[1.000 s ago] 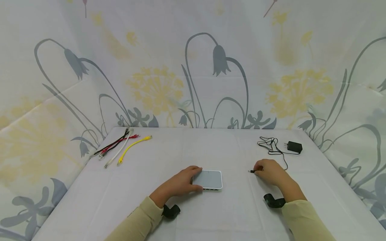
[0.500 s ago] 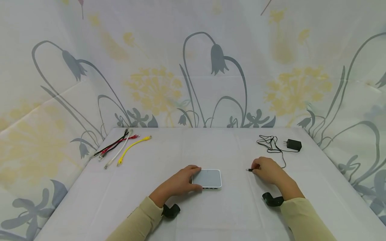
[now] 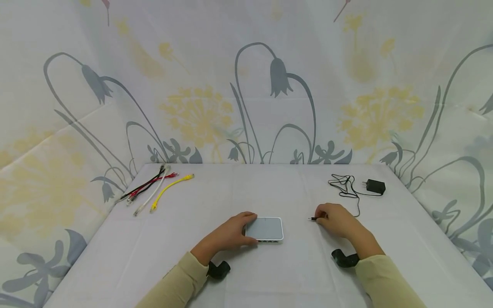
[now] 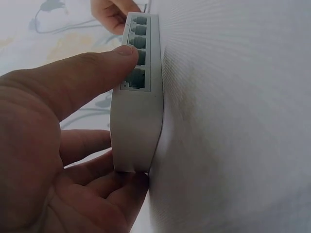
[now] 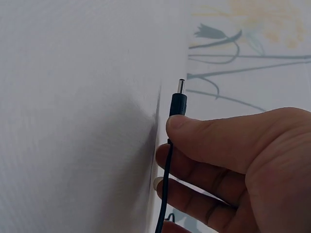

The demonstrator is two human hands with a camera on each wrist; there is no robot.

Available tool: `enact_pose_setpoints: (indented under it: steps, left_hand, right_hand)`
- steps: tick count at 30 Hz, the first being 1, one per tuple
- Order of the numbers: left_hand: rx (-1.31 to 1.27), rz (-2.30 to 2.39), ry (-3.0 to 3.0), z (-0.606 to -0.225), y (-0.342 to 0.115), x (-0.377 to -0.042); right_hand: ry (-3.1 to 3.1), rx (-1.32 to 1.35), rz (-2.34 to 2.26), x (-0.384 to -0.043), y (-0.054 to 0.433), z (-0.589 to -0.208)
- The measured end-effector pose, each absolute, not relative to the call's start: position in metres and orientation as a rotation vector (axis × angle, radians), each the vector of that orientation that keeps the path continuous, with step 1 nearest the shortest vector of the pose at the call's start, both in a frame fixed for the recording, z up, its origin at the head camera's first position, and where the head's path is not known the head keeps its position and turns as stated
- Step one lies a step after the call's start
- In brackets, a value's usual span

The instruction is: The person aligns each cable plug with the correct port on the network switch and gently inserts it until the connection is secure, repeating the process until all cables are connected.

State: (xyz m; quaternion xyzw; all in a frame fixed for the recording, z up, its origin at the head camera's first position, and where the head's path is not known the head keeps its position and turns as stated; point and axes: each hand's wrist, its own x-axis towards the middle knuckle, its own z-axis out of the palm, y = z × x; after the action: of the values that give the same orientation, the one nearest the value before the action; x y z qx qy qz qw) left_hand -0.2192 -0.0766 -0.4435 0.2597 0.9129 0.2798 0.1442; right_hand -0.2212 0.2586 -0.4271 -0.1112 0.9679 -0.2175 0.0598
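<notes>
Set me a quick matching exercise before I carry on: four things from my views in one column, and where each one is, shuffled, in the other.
Things:
1. yellow cable
2. power adapter
3. barrel plug
4. white box with ports

Places:
A. pinched by the right hand, metal tip showing
B. on the table, far right in the head view
C. gripped by the left hand
D. far left in the head view, beside a white cable

Pairs: 1-D, 2-B, 3-A, 4-C
</notes>
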Motion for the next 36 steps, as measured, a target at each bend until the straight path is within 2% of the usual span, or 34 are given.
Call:
enact_pose_setpoints:
  steps: [36]
  left_hand:
    - [0.784,0.828,2.632,-0.444,-0.077,-0.218]
  right_hand:
    - [2.910,-0.559,-0.795,-0.216,0.230,-0.437]
